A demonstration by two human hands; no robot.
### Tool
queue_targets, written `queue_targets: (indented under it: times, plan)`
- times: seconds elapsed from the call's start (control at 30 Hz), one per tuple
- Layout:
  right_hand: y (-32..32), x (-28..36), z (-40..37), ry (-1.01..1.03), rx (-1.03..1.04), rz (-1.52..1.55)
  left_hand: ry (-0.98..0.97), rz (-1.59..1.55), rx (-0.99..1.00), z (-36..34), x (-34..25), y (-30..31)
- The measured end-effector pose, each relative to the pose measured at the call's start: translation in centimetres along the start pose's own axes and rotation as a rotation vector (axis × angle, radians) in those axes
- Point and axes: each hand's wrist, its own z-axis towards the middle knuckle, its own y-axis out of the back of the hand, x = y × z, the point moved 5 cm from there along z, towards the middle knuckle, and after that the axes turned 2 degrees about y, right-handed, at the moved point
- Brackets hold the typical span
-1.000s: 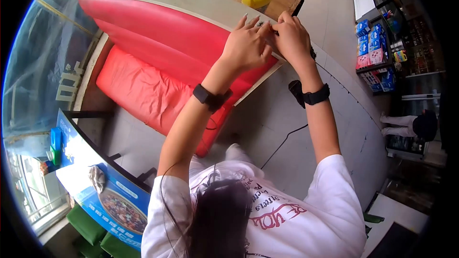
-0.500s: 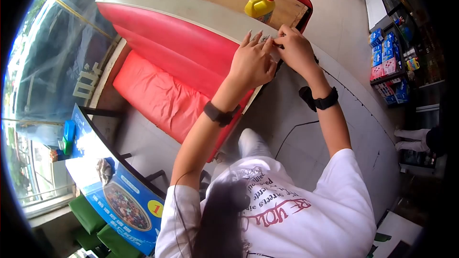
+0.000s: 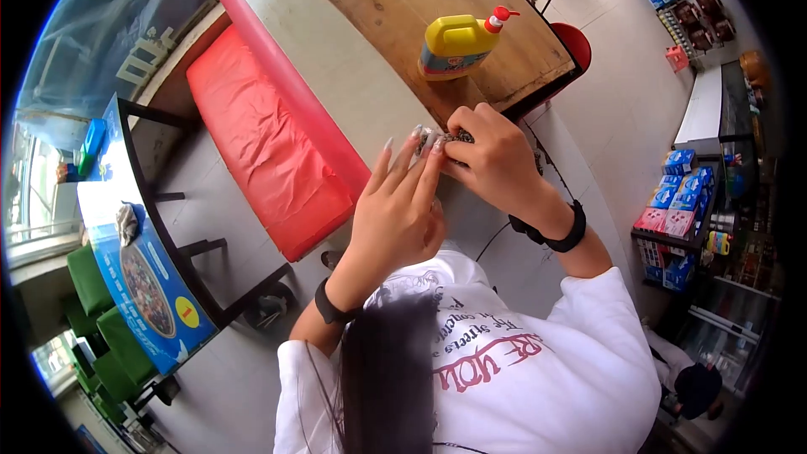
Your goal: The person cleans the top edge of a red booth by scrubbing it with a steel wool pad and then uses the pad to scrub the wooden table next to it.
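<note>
My two hands meet in front of my chest over the pale top of a red bench backrest [image 3: 353, 84]. My right hand [image 3: 496, 160] is curled around a small dark speckled object [image 3: 450, 138]; what it is cannot be made out. My left hand [image 3: 399, 210] has its long-nailed fingers stretched out, the fingertips pinching the same object from the left. Each wrist carries a black band. My white printed T-shirt and dark hair fill the bottom of the view.
A yellow pump bottle [image 3: 454, 46] with a red cap stands on a wooden table [image 3: 378, 0] behind the backrest. Red bench seat [image 3: 261, 134] left; blue poster table [image 3: 143, 277] and green stools [image 3: 101, 303] beyond. Shelves of boxes [image 3: 672, 193] right; another person [image 3: 689, 387] lower right.
The view has swung over the backrest, so the wooden table and bottle now show larger. My hands, still joined on the small object, have come back closer to my chest.
</note>
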Motion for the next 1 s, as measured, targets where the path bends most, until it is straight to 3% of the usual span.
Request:
queue_targets:
  times: [0.13,0.23,0.47,0.6,0.83,1.0]
  plan:
    - [-1.7,-1.5,4.1,0.239,0.008,0.075,0.157,0.126,-0.026,0.6,0.9,1.3]
    - [-3.6,-3.3,8.3,0.308,0.034,0.176,0.171,0.203,-0.084,1.7,3.8,1.7]
    - [-2.6,-3.6,4.4,0.408,0.155,0.436,0.147,0.098,-0.020,-1.0,0.4,1.3]
    - [-1.7,-2.8,3.5,0.434,0.154,0.362,0.163,0.122,-0.020,-1.6,-0.6,1.1]
    - [-3.9,-2.8,8.9,0.478,0.024,0.253,0.165,0.191,-0.122,1.0,4.3,2.7]
    - [-1.8,-0.6,4.4,0.569,0.104,0.204,0.154,0.145,-0.048,-1.8,-0.2,1.9]
